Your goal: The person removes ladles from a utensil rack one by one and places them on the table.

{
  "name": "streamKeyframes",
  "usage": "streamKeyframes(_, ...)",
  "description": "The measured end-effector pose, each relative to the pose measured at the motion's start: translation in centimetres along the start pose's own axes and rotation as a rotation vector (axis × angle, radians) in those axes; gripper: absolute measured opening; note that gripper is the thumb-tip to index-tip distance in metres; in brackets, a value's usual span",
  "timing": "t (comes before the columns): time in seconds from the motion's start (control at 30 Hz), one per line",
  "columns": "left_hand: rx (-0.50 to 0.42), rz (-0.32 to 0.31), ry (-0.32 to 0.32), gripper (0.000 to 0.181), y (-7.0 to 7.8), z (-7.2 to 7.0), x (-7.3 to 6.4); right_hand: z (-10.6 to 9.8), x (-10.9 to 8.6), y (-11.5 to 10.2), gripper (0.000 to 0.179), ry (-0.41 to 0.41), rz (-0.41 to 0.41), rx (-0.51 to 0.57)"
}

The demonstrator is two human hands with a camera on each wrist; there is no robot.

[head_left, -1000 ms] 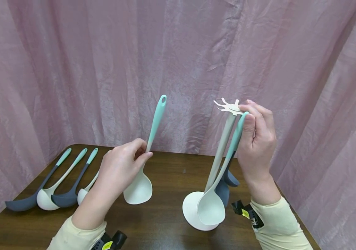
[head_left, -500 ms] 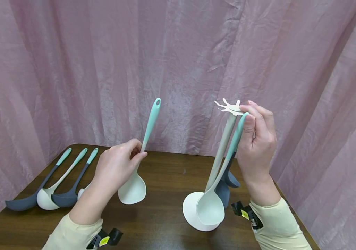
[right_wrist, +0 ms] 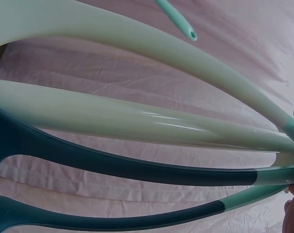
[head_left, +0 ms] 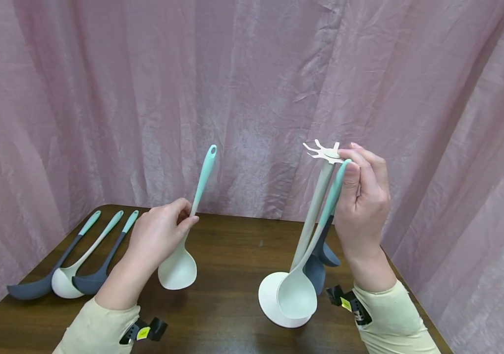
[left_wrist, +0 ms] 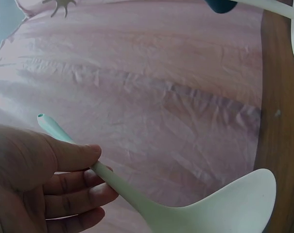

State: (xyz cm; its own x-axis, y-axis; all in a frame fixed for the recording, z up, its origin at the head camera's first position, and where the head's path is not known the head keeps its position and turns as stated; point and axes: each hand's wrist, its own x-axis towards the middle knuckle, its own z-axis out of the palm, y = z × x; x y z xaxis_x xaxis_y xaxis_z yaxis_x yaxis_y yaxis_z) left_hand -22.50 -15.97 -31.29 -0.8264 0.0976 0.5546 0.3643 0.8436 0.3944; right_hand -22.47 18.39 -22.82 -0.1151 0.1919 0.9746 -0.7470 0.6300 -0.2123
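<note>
My left hand [head_left: 156, 236] pinches a white turner [head_left: 178, 269] by its shaft between thumb and fingers. The turner's mint handle [head_left: 205, 172] points up and its broad head hangs down, close over the table. The left wrist view shows the thumb on the shaft and the other fingers curled beneath it. At the right, my right hand [head_left: 364, 206] grips the top of a white utensil stand [head_left: 313, 216], fingertips on its hooked crown [head_left: 327, 153] and thumb beside a mint handle. From the crown hang a white spoon [head_left: 297, 295] and blue-grey utensils [head_left: 315, 273].
On the table's left lie a blue-grey turner [head_left: 35, 288], a white ladle [head_left: 65, 283] and another blue-grey utensil [head_left: 90, 281], handles pointing away. The stand's round white base [head_left: 269, 300] rests on the brown wooden table [head_left: 230, 255]. A pink curtain [head_left: 252, 98] surrounds the table.
My left hand has carried the white turner leftward, away from the stand; its forearm now hides a white utensil lying there. My right hand stays at the stand's top.
</note>
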Motion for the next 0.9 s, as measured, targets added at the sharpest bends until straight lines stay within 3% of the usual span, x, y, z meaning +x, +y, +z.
streamKeyframes(0.47,0.026,-0.044,-0.043,0.014,-2.4,1.0,0.5,0.1,0.1,-0.1,0.029,0.007,-0.005,0.016)
streamKeyframes(0.9,0.039,-0.110,-0.142,0.015,-4.6,2.1,0.3,0.1,0.0,-0.1,0.032,0.000,-0.006,0.016)
